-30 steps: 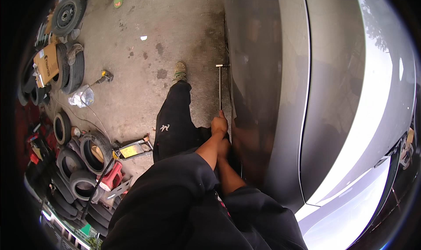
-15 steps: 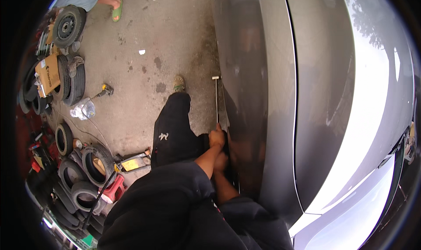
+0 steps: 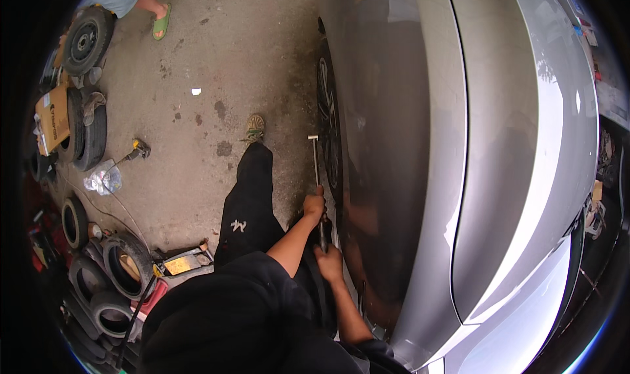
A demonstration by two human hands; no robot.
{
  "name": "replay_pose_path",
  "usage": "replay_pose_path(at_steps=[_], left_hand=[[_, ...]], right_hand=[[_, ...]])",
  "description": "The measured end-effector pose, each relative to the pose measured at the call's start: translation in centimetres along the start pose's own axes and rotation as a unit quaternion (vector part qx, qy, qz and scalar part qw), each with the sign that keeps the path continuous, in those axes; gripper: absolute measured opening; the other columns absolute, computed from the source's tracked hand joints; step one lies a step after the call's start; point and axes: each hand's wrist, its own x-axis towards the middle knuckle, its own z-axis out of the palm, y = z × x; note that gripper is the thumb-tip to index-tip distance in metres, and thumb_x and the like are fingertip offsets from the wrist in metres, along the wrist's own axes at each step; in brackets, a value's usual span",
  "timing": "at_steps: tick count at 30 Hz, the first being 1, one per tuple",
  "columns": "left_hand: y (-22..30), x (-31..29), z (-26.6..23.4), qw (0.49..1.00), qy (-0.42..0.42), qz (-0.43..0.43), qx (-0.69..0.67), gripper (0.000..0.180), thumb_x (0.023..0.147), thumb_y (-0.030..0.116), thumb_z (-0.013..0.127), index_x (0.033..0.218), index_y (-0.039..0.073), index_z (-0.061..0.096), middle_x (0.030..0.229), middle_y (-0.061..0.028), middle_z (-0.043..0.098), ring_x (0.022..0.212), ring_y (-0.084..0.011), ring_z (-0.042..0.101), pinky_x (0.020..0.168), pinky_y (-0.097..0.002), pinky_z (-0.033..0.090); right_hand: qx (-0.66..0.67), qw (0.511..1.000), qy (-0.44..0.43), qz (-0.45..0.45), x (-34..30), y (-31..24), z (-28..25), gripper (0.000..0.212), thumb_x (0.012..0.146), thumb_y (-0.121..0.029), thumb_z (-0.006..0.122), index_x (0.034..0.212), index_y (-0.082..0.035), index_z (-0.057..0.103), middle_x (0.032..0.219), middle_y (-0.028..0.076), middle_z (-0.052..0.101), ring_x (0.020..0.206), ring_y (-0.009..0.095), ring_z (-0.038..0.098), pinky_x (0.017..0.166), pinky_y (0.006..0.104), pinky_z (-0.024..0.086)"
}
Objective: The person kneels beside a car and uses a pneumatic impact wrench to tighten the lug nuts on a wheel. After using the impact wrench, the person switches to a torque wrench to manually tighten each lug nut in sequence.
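Note:
A long thin metal rod with a short crosspiece point(image 3: 315, 158) at its far end points away from me, low beside the grey car point(image 3: 387, 144). My left hand point(image 3: 314, 206) is closed round the rod's near part, thumb along it. Behind that hand a dark, handle-like part point(image 3: 323, 235) shows, in line with the rod. My right hand point(image 3: 330, 264) is closed at the near end of this dark part, closer to my body. The car's wheel point(image 3: 328, 121) stands just right of the rod; its lower side is hidden by the bodywork.
Used tyres point(image 3: 125, 265) are piled at the left, with a yellow floor jack point(image 3: 185, 264) near my leg. A corded yellow power tool point(image 3: 139, 149) and a clear plastic bag point(image 3: 103, 177) lie on the floor. Another person's green-sandalled foot point(image 3: 162, 22) is at the far left.
My hands, overlapping before, are now apart along the tool, uncovering its dark part. The view has shifted, bringing the wheel into sight. The other person's second sandal now shows at the top.

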Motion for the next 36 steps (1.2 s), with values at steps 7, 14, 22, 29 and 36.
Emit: replay_pose_path(at_steps=[7,14,22,29,36], left_hand=[[7.9,11.1,0.6,0.956,-0.157,-0.077,-0.234,0.047,0.101,0.052,0.043,0.074,0.014,0.045,0.058,-0.0017,0.041,0.046,-0.0168,0.037,0.043,-0.0351,0.03],[8.5,12.2,-2.7,0.889,-0.198,-0.157,-0.383,0.051,0.099,0.06,0.044,0.078,0.013,0.043,0.057,0.0017,0.033,0.043,-0.0121,0.028,0.038,-0.0291,0.024],[12.7,15.0,-5.4,0.898,-0.153,-0.171,-0.375,0.048,0.101,0.058,0.041,0.076,0.017,0.038,0.059,0.0058,0.027,0.043,-0.0081,0.024,0.04,-0.0254,0.02],[12.4,18.4,-1.8,0.933,-0.143,-0.131,-0.302,0.058,0.101,0.055,0.04,0.074,0.005,0.047,0.057,-0.0069,0.042,0.039,-0.0174,0.036,0.036,-0.0339,0.03],[10.0,18.2,-1.4,0.97,-0.14,-0.014,-0.2,0.059,0.102,0.056,0.036,0.082,0.002,0.049,0.061,-0.0089,0.047,0.041,-0.0205,0.044,0.035,-0.0363,0.039]], right_hand=[[-0.078,0.986,-0.003,0.145,-0.2,-7.9,-1.3,0.031,0.09,-0.029,0.062,0.096,0.001,0.06,0.079,0.024,0.067,0.081,0.041,0.068,0.071,0.0454,0.052],[-0.214,0.964,-0.046,0.149,0.4,-13.7,-1.7,0.027,0.094,-0.026,0.062,0.105,-0.001,0.056,0.075,0.027,0.066,0.072,0.048,0.065,0.061,0.0534,0.051],[-0.196,0.975,-0.04,0.092,5.3,-16.5,-0.9,0.026,0.093,-0.024,0.064,0.099,0.001,0.058,0.071,0.026,0.064,0.068,0.046,0.065,0.059,0.0494,0.049],[-0.158,0.967,-0.037,0.197,6.0,-16.2,0.7,0.03,0.094,-0.023,0.062,0.106,0.004,0.059,0.077,0.025,0.065,0.073,0.043,0.066,0.066,0.0474,0.05],[-0.131,0.978,-0.008,0.164,5.3,-7.7,3.3,0.026,0.096,-0.023,0.058,0.106,0.0,0.053,0.08,0.027,0.065,0.077,0.048,0.064,0.067,0.0546,0.047]])
